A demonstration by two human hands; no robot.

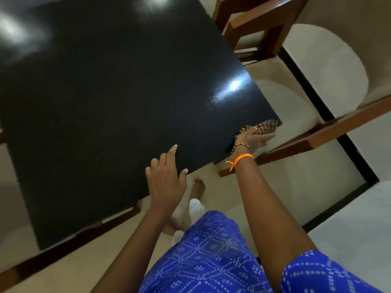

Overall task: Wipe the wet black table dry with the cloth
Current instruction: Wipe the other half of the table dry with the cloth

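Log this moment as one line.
wiping | right hand on cloth, near right corner of table | left hand open over near edge
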